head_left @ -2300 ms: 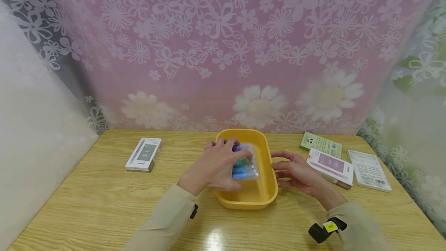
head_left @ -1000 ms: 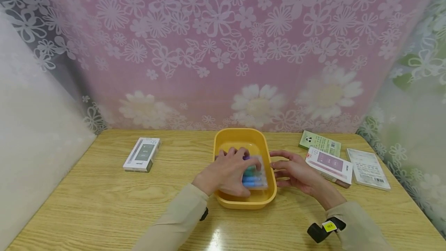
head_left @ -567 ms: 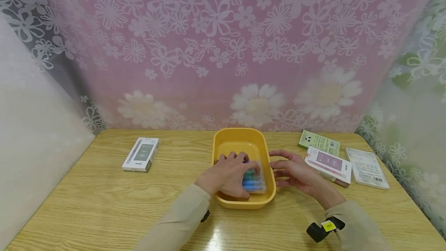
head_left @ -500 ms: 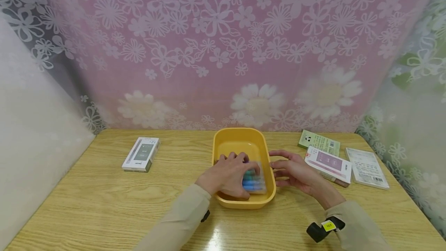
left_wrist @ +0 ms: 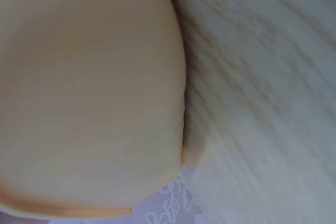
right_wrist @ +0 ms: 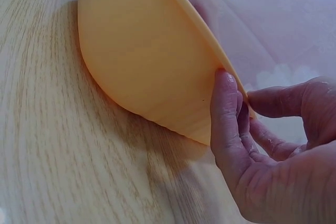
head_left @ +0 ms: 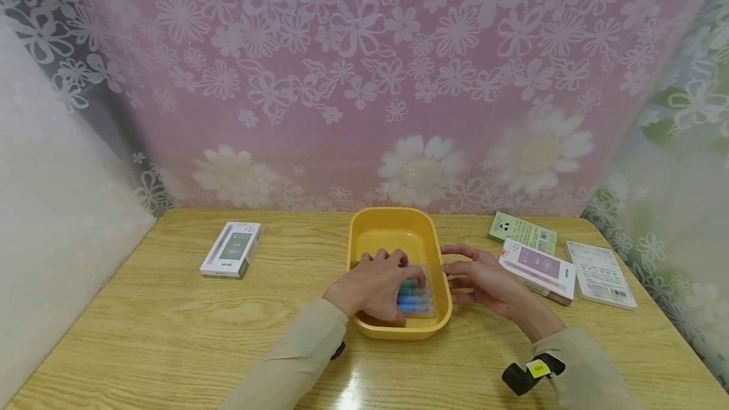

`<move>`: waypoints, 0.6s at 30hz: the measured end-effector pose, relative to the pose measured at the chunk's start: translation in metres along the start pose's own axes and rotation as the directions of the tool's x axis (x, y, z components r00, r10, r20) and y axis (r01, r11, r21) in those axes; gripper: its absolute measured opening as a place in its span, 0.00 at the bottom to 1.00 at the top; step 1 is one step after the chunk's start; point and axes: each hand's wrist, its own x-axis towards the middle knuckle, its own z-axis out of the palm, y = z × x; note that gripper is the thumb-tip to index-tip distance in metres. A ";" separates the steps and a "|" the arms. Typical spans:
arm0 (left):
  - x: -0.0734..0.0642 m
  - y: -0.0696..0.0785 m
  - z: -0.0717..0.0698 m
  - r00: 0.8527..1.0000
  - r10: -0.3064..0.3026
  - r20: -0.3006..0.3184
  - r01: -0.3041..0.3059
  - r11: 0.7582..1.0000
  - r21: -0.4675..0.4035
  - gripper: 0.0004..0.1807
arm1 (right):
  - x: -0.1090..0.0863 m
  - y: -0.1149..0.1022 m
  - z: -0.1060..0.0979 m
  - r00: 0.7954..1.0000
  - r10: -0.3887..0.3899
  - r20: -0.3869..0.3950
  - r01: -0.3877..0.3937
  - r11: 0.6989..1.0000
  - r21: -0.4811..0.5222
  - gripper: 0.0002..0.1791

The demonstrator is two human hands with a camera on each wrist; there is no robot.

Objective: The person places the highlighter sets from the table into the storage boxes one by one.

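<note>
A yellow plastic tub stands mid-table. My left hand reaches inside it, fingers and thumb curled over a clear flat pack of coloured pens. Blue, teal and purple pens show through the plastic; the palm hides the pack's left part. In the left wrist view, the tub's outer wall fills one side and the hand is out of sight. My right hand is at the tub's right side, its fingers extended. In the right wrist view, its fingertips touch the outer wall near the rim.
A white box with a grey-green panel lies at the left on the wooden table. Right of the tub are a white box with a purple panel, a green box and a flat white pack. A floral curtain hangs behind.
My left hand has lowered the pen pack into the tub, nearer to me and slightly right. Over the last half second it has barely moved. My right hand has stayed at the tub's side.
</note>
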 end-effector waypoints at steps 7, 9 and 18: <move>0.000 -0.001 -0.003 1.000 -0.003 0.005 0.003 1.000 0.018 0.33 | 0.001 -0.001 0.000 1.000 -0.007 -0.001 0.007 1.000 -0.002 0.35; 0.000 -0.001 -0.004 1.000 -0.002 0.010 0.002 1.000 0.014 0.33 | 0.001 -0.001 0.000 1.000 -0.007 -0.001 0.007 1.000 -0.001 0.35; -0.004 -0.003 -0.006 1.000 0.007 0.006 -0.007 0.998 -0.062 0.32 | 0.000 0.000 0.001 1.000 0.001 -0.015 -0.001 1.000 0.002 0.34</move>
